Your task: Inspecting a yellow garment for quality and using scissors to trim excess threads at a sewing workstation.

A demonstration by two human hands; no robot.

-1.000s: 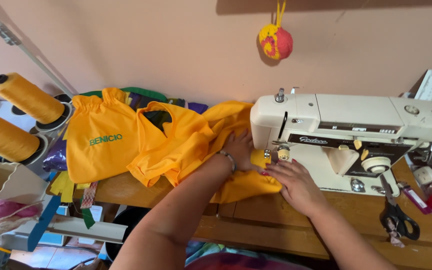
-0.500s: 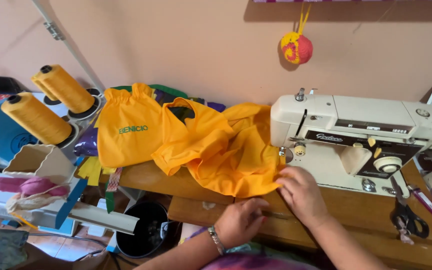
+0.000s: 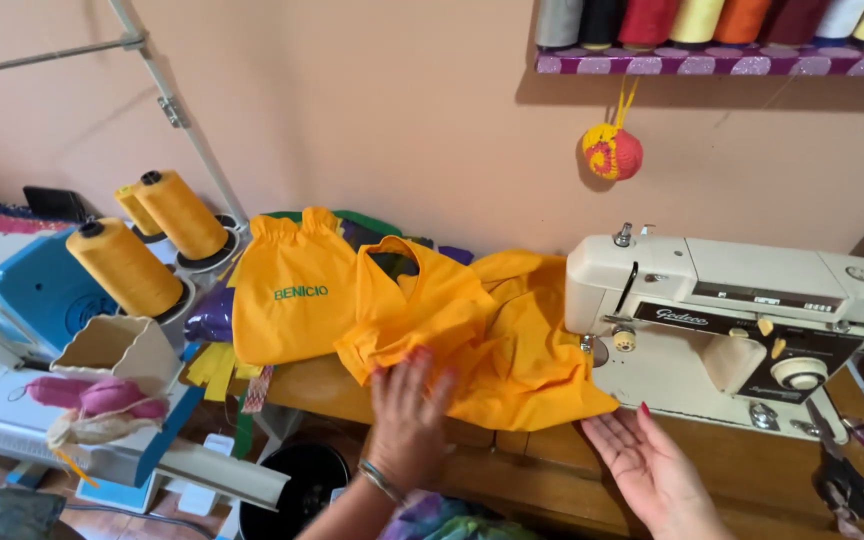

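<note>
Scissors (image 3: 849, 487) cut off below

yellow fabric (image 3: 497, 335) | crumpled | on wooden table | beside sewing machine

Three yellow thread cones (image 3: 127, 267), one sewing machine (image 3: 742, 325), one scissors (image 3: 847, 480).

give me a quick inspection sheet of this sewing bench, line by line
surface: wooden table, partly covered by cloth.
job's things: yellow fabric bunched beside the cream sewing machine.
clutter: yellow drawstring bag, three yellow thread cones, scissors, pink yarn.
grippers: left hand flat on the fabric; right hand open, palm up, just off its edge.
cables: nothing seen.
surroundings: peach wall, shelf of thread spools, hanging pincushion ball.
</note>
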